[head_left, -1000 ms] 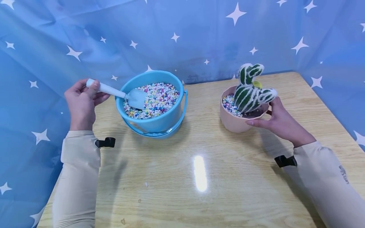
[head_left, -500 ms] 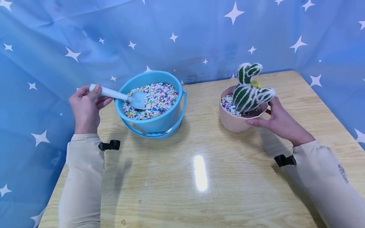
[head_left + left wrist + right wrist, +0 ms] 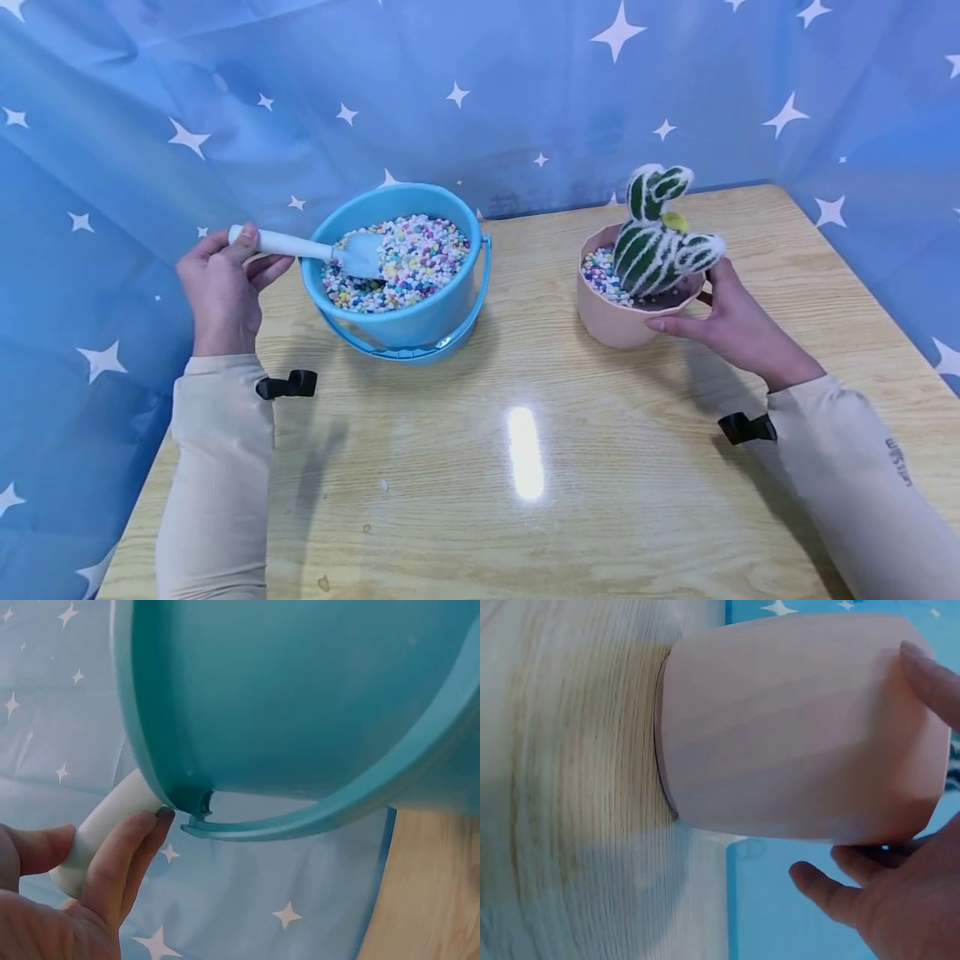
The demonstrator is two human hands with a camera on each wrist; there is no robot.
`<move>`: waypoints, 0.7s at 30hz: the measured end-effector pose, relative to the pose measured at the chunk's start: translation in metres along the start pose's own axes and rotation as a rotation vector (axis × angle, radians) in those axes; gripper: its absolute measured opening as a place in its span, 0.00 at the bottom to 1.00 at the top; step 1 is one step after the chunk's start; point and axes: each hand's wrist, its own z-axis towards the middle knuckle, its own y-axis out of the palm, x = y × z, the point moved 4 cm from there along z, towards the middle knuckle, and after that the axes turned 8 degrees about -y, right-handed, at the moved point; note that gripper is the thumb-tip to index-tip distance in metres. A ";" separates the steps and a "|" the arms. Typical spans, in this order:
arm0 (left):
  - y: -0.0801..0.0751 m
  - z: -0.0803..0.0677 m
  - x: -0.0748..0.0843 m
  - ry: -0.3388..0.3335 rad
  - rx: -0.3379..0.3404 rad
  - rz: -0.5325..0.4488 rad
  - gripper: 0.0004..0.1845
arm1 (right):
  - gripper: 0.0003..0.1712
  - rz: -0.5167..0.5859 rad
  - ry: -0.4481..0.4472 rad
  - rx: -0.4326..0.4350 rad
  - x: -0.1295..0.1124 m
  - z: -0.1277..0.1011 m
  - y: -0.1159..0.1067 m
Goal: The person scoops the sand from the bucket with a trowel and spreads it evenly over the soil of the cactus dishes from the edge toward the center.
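My left hand (image 3: 225, 287) grips the white handle of a small shovel (image 3: 288, 246) at the left of the head view. The shovel's pale blue blade reaches over the rim of a blue bucket (image 3: 450, 304) and lies in the mixed-colour pebbles (image 3: 427, 250) inside. On the right, my right hand (image 3: 738, 321) holds the rim of a pink pot (image 3: 611, 321), thumb on the near side and fingers behind. In the pot a green cactus with white fuzz (image 3: 648, 254) leans right, with pebbles (image 3: 602, 271) to its left and dark bare soil to its right.
The bucket's blue handle (image 3: 408, 354) hangs down on its near side. Both containers stand on a light wooden table (image 3: 450, 450) toward its back edge. A blue curtain with white stars (image 3: 525, 83) rises behind and at both sides.
My left hand has moved slightly right with the shovel, and its blade sits a little differently among the pebbles, with a dark hollow now showing below it. The right hand and pot stay put.
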 end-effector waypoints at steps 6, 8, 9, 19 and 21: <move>-0.006 0.002 -0.006 -0.044 -0.019 -0.127 0.16 | 0.61 -0.006 0.003 -0.013 0.000 0.002 -0.001; -0.008 0.003 -0.010 -0.061 -0.018 -0.155 0.16 | 0.60 -0.004 0.007 -0.005 0.001 0.002 0.000; -0.009 0.003 -0.011 -0.072 -0.015 -0.173 0.16 | 0.60 -0.005 0.006 0.000 0.001 0.002 0.000; -0.010 0.000 -0.022 -0.087 0.041 -0.276 0.11 | 0.56 -0.024 0.011 -0.002 -0.001 0.002 0.003; -0.010 -0.002 -0.023 -0.090 0.051 -0.297 0.12 | 0.56 -0.026 0.012 -0.003 -0.002 0.002 0.003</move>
